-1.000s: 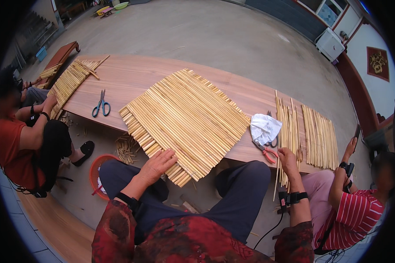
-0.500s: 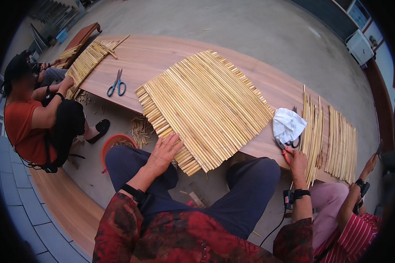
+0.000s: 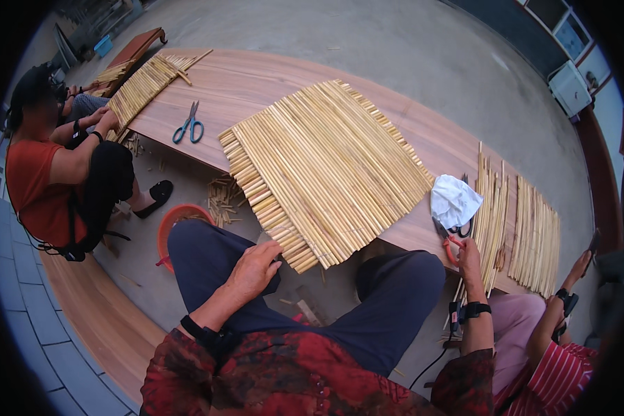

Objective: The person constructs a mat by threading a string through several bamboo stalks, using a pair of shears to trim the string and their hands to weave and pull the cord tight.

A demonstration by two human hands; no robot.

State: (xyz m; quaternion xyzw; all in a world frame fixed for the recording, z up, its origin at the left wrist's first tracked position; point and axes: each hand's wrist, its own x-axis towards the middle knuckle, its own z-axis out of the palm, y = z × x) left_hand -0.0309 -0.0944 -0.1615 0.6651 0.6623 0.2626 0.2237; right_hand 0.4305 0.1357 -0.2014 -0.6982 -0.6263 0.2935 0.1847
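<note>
A fan-shaped mat of straw-coloured reed stalks lies across the wooden table and overhangs its near edge. My left hand is at the mat's lower left edge, fingertips by the stalk ends, thumb apart from the index finger. Nothing shows in its grasp. At the table's near edge, my right hand is closed on the red handles of a pair of pliers. Their dark jaws point away, toward a white cloth. Dark-handled scissors lie partly beneath that cloth.
Blue-handled scissors lie left of the mat. Loose reeds and a flat reed panel are on the right. An orange-red basin and cut pieces stand below. People sit left and right.
My left hand has drawn back from the mat's top to its lower left edge. My right hand still holds the pliers, nearly in place.
</note>
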